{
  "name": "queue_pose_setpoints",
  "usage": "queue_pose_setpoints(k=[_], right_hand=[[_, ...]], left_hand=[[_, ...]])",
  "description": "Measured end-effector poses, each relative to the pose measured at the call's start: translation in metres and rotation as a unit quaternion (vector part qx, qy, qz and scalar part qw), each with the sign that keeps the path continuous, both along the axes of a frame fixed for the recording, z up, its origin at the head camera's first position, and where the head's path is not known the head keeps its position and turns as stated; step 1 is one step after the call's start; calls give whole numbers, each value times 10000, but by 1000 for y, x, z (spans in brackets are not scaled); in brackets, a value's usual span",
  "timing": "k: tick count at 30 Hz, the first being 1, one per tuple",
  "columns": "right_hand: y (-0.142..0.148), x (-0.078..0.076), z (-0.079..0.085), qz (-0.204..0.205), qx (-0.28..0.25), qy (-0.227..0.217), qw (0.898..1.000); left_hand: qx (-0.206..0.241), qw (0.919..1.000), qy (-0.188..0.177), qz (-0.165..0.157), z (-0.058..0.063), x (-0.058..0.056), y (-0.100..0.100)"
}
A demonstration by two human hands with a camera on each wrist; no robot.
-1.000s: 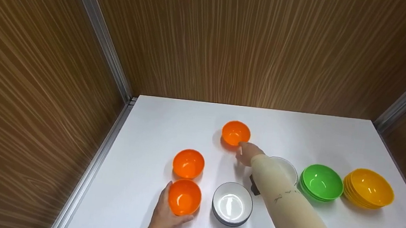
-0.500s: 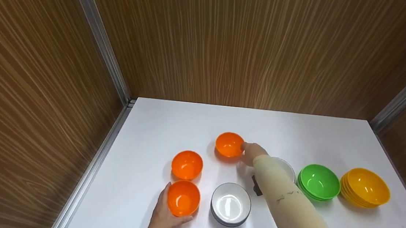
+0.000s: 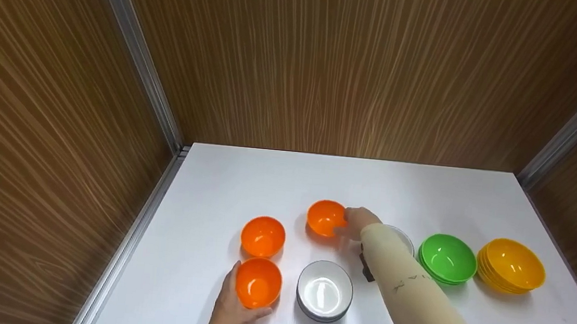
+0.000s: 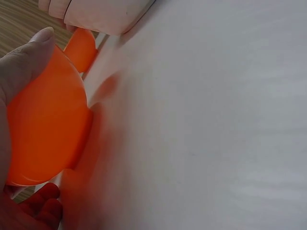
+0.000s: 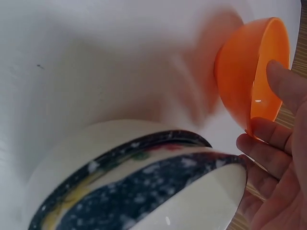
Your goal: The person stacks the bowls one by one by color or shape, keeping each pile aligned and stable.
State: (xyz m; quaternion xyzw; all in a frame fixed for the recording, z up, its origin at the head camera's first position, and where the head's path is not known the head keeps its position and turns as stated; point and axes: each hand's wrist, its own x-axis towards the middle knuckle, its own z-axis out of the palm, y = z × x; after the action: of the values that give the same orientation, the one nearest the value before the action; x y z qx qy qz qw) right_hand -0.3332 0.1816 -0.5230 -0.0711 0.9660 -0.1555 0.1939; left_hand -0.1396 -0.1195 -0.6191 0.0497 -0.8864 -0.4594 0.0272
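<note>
My left hand (image 3: 237, 303) cups the side of the nearest orange bowl (image 3: 258, 283). In the left wrist view the thumb lies along that bowl's rim and the fingertips (image 4: 48, 206) curl at its lower side. A second orange bowl (image 3: 263, 237) stands directly behind it. Farther out, my right hand (image 3: 359, 223) pinches the rim of a third orange bowl (image 3: 324, 218). The right wrist view shows the thumb inside this bowl (image 5: 240, 72) and the fingers outside, with the bowl upright close over the table.
A stack of white bowls (image 3: 325, 290) stands right of the left hand. More white bowls (image 5: 201, 201) with dark patterned outsides sit under the right forearm. Green bowls (image 3: 448, 258) and yellow bowls (image 3: 514, 265) are stacked to the right. Wood-grain panels (image 3: 328, 66) bound the white table (image 3: 179, 278).
My right hand has taken hold of the far orange bowl's rim and drawn it nearer to me. The left hand keeps its place at its bowl. The head view has tilted slightly.
</note>
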Motion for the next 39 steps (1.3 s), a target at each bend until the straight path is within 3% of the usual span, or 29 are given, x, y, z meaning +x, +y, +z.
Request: queue_pose_setpoints(k=[5,9,17,26,29,36,39], right_hand=[[0,-5,-5,380,383,269,9982],[-4,-6,-8,452,585,329,9967],[-12,-6,-7,-73,12,130,9999],[-23,-4,-11,314,58,574,9978],[-26,-4,-15,462,120,703,9964],[-30,-3,-23,724,136,872,9935],[-31,-3,-25,743,68,893,9932]], left_hand=[[88,9996,-213,154,0,-5,0],[150,9983,-466,308,-1,-6,-1],[147,9961,-762,426,1,-8,-6],[287,9938,-938,518,1,-10,-6],[337,9937,-940,508,1,-11,-6],[-54,9991,-387,168,0,-7,-8],[-10,9991,-404,155,-1,-7,-7]])
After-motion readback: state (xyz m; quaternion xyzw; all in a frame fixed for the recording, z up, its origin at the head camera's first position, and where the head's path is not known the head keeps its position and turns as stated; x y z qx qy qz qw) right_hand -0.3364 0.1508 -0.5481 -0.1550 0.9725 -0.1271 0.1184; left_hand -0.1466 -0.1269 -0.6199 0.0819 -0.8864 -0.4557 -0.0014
